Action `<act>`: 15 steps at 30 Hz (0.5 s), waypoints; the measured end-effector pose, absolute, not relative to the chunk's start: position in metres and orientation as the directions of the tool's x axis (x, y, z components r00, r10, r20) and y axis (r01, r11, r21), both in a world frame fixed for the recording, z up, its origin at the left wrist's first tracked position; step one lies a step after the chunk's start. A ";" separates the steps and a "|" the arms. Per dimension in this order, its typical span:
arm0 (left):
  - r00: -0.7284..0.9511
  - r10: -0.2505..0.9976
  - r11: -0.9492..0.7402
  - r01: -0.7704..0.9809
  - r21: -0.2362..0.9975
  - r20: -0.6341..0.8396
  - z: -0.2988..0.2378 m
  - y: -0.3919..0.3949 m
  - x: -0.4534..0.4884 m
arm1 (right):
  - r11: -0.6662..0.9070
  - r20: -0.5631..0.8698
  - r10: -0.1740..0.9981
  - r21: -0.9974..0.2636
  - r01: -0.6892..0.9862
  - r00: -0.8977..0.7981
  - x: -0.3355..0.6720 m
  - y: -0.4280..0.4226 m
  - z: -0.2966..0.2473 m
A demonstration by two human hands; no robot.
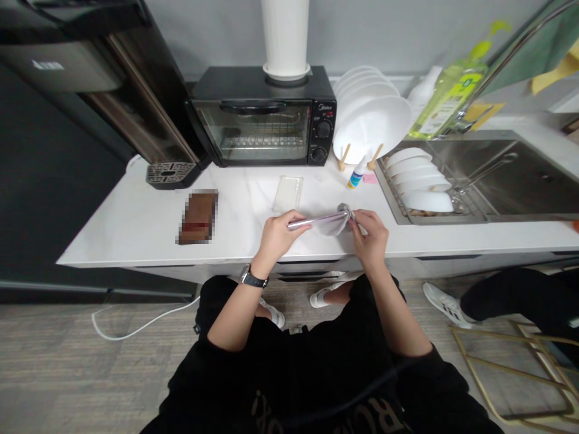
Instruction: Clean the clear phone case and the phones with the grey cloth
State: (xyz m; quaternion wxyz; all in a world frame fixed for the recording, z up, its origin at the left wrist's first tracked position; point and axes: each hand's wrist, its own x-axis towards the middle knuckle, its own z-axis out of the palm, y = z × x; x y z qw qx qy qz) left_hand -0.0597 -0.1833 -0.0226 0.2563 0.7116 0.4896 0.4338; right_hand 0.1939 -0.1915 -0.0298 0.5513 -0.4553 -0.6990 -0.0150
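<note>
A thin, pale purple smartphone (316, 220) is held edge-on above the front of the white counter. My left hand (281, 236) pinches its left end between thumb and fingers. At its right end my right hand (370, 236) grips a grey cloth (346, 211), which wraps over that end and hangs below it. A clear phone case (288, 193) lies flat on the counter behind my left hand. Farther back and to the right stands a small spray bottle (355, 176) with a blue and yellow label.
A toaster oven (266, 129) stands at the back, beside a rack of white plates (371, 120). The sink (515, 181) holds a basket with white bowls (423, 181). A pixelated brown item (198, 217) lies left, near the drinks machine (172, 172). Another person's leg (506, 295) shows at right.
</note>
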 end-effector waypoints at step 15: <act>0.129 0.912 -0.355 0.722 0.593 0.389 -0.014 -0.186 -0.058 | 0.701 0.791 0.542 -0.239 0.672 -0.283 0.107 -0.205 -0.034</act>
